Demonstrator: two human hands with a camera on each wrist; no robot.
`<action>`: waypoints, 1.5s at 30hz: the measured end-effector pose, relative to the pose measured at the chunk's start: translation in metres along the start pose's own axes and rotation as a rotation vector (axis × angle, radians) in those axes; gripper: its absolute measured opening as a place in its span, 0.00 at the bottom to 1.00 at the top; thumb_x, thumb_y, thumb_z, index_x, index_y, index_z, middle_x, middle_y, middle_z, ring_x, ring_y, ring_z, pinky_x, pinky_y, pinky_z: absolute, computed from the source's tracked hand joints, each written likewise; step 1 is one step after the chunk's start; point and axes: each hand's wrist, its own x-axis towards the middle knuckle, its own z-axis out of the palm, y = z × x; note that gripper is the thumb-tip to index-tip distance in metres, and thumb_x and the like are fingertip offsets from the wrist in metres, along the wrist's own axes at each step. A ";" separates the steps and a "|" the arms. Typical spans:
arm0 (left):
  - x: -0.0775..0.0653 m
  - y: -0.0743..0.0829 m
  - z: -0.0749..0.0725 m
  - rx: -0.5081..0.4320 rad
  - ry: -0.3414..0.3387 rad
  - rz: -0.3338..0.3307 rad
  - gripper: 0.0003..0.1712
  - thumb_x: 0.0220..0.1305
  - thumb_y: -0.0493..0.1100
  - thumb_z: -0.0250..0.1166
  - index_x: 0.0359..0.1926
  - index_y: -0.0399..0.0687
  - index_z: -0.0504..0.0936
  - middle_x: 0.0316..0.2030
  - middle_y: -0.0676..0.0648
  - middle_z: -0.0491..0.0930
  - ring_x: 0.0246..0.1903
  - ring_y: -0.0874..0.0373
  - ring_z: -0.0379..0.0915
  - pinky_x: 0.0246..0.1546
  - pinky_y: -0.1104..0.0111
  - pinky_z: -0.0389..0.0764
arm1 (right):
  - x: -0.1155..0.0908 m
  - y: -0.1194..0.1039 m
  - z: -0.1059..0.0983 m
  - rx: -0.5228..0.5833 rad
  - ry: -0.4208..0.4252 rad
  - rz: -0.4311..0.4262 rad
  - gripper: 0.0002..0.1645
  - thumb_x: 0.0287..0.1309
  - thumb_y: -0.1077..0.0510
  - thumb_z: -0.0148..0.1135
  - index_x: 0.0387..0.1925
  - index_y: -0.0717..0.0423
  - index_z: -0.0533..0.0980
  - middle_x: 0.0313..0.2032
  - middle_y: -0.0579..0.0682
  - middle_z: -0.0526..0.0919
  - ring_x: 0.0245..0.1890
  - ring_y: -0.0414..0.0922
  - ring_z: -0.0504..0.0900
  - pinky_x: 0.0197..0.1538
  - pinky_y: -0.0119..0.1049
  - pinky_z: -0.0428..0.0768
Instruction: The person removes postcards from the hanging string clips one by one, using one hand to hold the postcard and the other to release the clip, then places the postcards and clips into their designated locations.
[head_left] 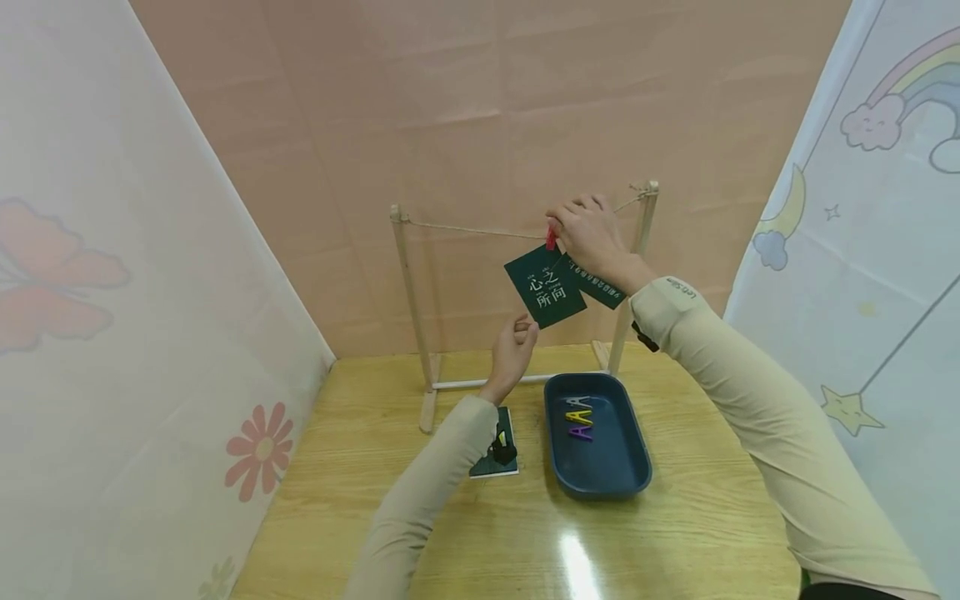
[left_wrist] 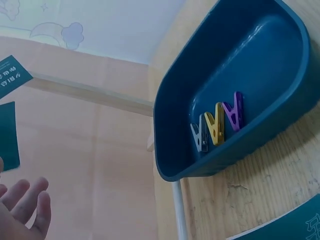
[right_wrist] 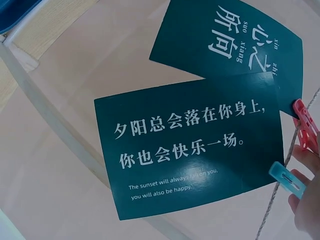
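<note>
Near the rope's middle, my right hand (head_left: 588, 233) pinches a red clothespin (right_wrist: 306, 127) at the top corner of a dark green card (head_left: 546, 286) with white Chinese characters. My left hand (head_left: 513, 354) holds that card's lower corner between thumb and finger; in the left wrist view, other fingers (left_wrist: 31, 202) spread away from it. Beside it a second green card (right_wrist: 190, 150), with Chinese and English lines, hangs from the rope (right_wrist: 270, 207) by a light blue clothespin (right_wrist: 287, 180). In the head view my right hand and wrist partly cover this second card.
A wooden frame (head_left: 411, 287) carries the rope. On the table (head_left: 360, 500), a dark blue tray (head_left: 637, 467) contains a grey clothespin (left_wrist: 199, 134), a yellow one (left_wrist: 216, 125) and a purple one (left_wrist: 234, 112). More green cards (head_left: 487, 467) lie beneath my left forearm.
</note>
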 end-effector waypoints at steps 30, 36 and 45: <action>0.007 0.014 0.005 -0.010 0.075 0.047 0.10 0.75 0.40 0.57 0.46 0.37 0.80 0.38 0.43 0.82 0.35 0.52 0.83 0.37 0.66 0.82 | 0.007 -0.001 -0.011 -0.098 -0.176 -0.075 0.22 0.73 0.53 0.54 0.59 0.62 0.74 0.59 0.62 0.75 0.63 0.61 0.67 0.69 0.57 0.55; 0.008 0.013 0.003 -0.007 0.092 0.054 0.10 0.74 0.39 0.57 0.45 0.35 0.80 0.38 0.42 0.82 0.35 0.51 0.83 0.36 0.64 0.83 | 0.013 -0.003 -0.020 -0.151 -0.202 -0.093 0.18 0.68 0.50 0.60 0.49 0.60 0.78 0.52 0.59 0.79 0.60 0.60 0.68 0.68 0.57 0.54; 0.009 0.011 0.000 0.019 0.098 0.047 0.11 0.74 0.39 0.57 0.46 0.35 0.81 0.38 0.41 0.83 0.35 0.52 0.83 0.36 0.66 0.83 | 0.015 -0.004 -0.025 -0.148 -0.231 -0.098 0.18 0.62 0.50 0.66 0.44 0.61 0.78 0.45 0.59 0.81 0.55 0.61 0.71 0.66 0.56 0.57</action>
